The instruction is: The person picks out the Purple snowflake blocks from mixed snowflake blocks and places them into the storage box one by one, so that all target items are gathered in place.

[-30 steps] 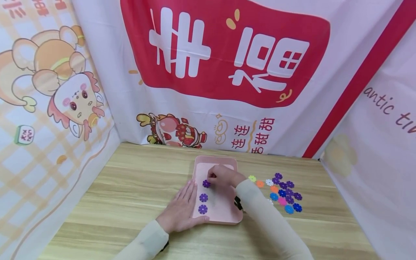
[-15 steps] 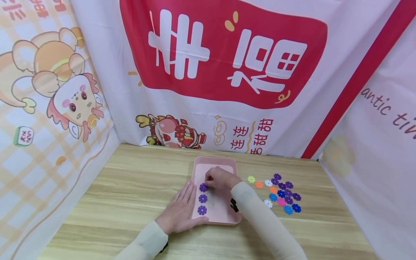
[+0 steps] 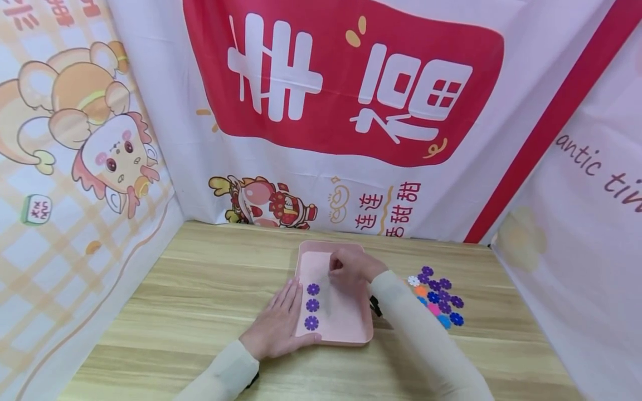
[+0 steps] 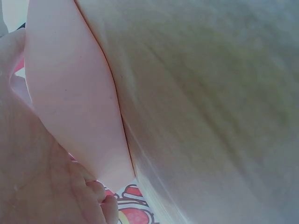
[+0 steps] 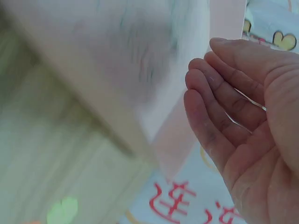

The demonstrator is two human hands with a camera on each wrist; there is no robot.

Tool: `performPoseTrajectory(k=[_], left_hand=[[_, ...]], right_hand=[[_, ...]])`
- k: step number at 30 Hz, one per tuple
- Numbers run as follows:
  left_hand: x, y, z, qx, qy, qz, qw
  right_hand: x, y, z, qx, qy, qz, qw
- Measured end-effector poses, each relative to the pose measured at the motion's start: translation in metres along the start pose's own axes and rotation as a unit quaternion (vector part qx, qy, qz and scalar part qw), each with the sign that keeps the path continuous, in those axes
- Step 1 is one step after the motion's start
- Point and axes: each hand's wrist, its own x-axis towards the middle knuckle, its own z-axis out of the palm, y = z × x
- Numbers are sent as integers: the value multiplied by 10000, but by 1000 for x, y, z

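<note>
Wood-grain table (image 3: 200,301), printed cloths (image 3: 346,128), pink tray (image 3: 346,317)

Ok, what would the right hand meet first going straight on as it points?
Likely the left wall of the pink tray, though the right hand might pass above it; depth is unclear.

Wood tbl (image 3: 200,289), red/wht cloth (image 3: 336,122) behind.

On the surface (image 3: 215,273), at the frame's lower centre, lay a tray (image 3: 346,326); three discs (image 3: 312,305) lined its left side inside, other discs (image 3: 433,297) lay rightward, a curtain (image 3: 331,111) behind.
</note>
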Motion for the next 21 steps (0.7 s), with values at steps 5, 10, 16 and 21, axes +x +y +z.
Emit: performPoseTrajectory(k=[5,10,16,21], left_hand=[[1,1,-1,19,-31,6,10000],[0,1,-2,54,-18,24,10000],[0,0,-1,99,-9,31,9999],[1,0,0,87,-27,35,10000]], right_hand=[[-11,23,-23,-349,161,-6,9993],[-32,48,-47,-542,446,-276,9972],[-53,87,-62,-762,638,-64,9950],[-73,115,-66,-940,476,347,9938]])
